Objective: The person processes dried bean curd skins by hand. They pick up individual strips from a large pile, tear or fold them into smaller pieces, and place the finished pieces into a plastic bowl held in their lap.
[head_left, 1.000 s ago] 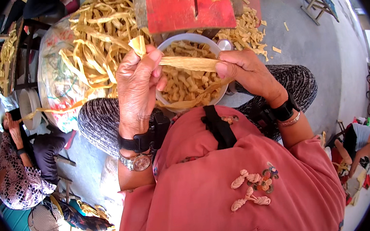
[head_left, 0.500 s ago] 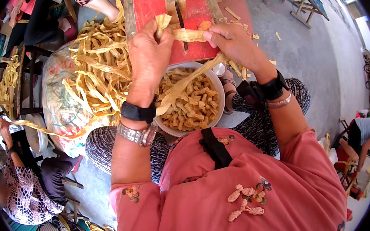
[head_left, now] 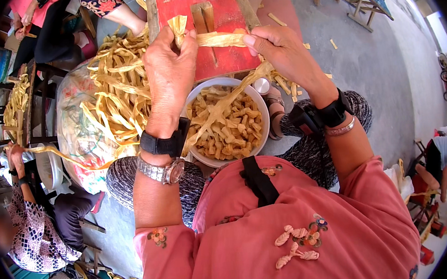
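Observation:
My left hand (head_left: 170,64) is closed on a yellowish leathery strip, whose folded, flared end (head_left: 178,25) sticks up past the fingers. A stretch of the strip (head_left: 220,39) runs taut across to my right hand (head_left: 280,53), which pinches it between thumb and fingers. From there its long tail (head_left: 215,113) hangs slantwise over a white bowl (head_left: 265,115) toward my left wrist. Short knotted-looking pieces (head_left: 233,133) of the same material fill the bowl. Beyond it is a red board (head_left: 175,4) with a slotted wooden block (head_left: 202,15), just above the taut strip.
A heap of long strips (head_left: 122,90) lies on a plastic sheet (head_left: 76,121) to the left. Offcuts (head_left: 282,82) are scattered right of the board. A metal cup (head_left: 262,86) stands beside the bowl. Another person (head_left: 39,232) holds a strip at far left. Stools (head_left: 366,4) stand far right.
Both hands have shifted slightly left against the board, the left one more, so a longer stretch spans between them. The dark upright blade seen earlier at the block's slot no longer shows.

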A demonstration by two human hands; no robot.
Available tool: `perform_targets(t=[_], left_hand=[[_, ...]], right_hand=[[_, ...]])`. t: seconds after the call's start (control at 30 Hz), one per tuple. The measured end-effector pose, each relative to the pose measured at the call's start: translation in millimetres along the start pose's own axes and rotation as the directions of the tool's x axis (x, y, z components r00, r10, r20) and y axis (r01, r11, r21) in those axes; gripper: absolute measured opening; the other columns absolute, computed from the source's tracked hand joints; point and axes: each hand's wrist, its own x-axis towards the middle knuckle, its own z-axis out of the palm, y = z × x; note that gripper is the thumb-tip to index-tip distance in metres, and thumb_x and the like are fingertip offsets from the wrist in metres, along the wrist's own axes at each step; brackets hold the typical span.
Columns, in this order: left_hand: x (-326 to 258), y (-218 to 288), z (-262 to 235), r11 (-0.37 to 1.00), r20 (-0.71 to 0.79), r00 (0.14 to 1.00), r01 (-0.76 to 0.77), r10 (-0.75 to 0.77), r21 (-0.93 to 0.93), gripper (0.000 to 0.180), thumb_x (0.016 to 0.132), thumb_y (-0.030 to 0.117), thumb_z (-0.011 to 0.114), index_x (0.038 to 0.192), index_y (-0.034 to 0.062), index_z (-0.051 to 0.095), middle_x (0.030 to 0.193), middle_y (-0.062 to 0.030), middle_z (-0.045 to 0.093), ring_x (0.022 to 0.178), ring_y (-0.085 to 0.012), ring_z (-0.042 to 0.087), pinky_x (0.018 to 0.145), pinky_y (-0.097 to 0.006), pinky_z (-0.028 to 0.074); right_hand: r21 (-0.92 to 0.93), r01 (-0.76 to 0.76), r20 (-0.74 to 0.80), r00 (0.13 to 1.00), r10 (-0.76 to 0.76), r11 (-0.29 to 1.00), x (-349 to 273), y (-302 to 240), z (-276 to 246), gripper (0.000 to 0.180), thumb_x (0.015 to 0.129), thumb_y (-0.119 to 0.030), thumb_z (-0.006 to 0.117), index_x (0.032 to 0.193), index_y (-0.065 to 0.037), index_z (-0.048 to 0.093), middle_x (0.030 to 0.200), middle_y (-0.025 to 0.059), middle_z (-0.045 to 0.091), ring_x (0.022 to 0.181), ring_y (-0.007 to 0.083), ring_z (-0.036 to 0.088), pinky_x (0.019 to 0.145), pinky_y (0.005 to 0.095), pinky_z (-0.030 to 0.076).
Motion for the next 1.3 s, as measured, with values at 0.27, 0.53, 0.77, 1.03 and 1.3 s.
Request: perform_targets(t=[0.27, 0.53, 0.77, 1.03, 1.3], left_hand=[[9, -9, 9, 0.834, -0.010, 1.000, 0.005, 0.000, 0.551, 0.020, 0.086, 0.017, 0.057, 0.076, -0.0001, 0.056, 0.058, -0.0137, 0.058, 0.057, -0.0207, 0.062, 0.053, -0.036, 0.049], [-72, -3, -23, 0.922, 0.343, 0.885, 0.371, -0.314, -0.113, 0.016, 0.088, 0.018, 0.064, 0.082, 0.0035, 0.062, 0.058, 0.0055, 0.050, 0.051, -0.0005, 0.041, 0.045, -0.018, 0.032], [-142, -19, -9, 0.837, 0.586, 0.701, 0.542, -0.407, -0.068, 0.021, 0.088, 0.022, 0.064, 0.089, 0.0008, 0.061, 0.064, 0.0027, 0.054, 0.057, -0.0034, 0.047, 0.051, -0.019, 0.037], [-170, -29, 2, 0.441, 0.749, 0.489, 0.849, -0.447, -0.291, 0.041, 0.096, 0.034, 0.046, 0.114, -0.0009, 0.057, 0.111, -0.0138, 0.061, 0.095, -0.0199, 0.061, 0.080, -0.031, 0.050], [-144, -2, -24, -0.011, 0.697, 0.506, 0.806, -0.508, -0.592, 0.035, 0.099, 0.031, 0.033, 0.096, 0.0027, 0.052, 0.075, -0.0059, 0.056, 0.066, -0.0157, 0.053, 0.075, -0.036, 0.046]], right_hand=[[-0.053, -0.093, -0.026, 0.995, 0.092, 0.994, 2, 41, 3, 0.032, 0.090, -0.025, 0.051, 0.073, 0.001, 0.056, 0.057, 0.0084, 0.044, 0.054, 0.0154, 0.042, 0.054, 0.0309, 0.038], [0.550, -0.277, 0.170, 0.961, 0.219, 0.788, -69, 28, -14, 0.028, 0.096, -0.027, 0.046, 0.099, -0.003, 0.060, 0.067, -0.0025, 0.053, 0.059, 0.0053, 0.051, 0.046, 0.0189, 0.037], [0.725, -0.094, -0.042, 0.983, 0.181, 0.682, -78, 13, -28, 0.022, 0.096, -0.024, 0.045, 0.100, -0.003, 0.052, 0.073, 0.0000, 0.050, 0.064, 0.0096, 0.053, 0.047, 0.0202, 0.038], [0.846, -0.023, 0.062, 0.997, -0.056, 0.532, -103, 5, 9, 0.027, 0.097, -0.025, 0.044, 0.094, -0.002, 0.056, 0.069, 0.0010, 0.053, 0.061, 0.0085, 0.054, 0.049, 0.0208, 0.042], [0.839, -0.512, 0.494, 0.859, 0.138, 0.184, -150, 9, 84, 0.027, 0.096, -0.028, 0.044, 0.085, -0.005, 0.052, 0.069, 0.0017, 0.052, 0.064, 0.0135, 0.056, 0.054, 0.0235, 0.044]])
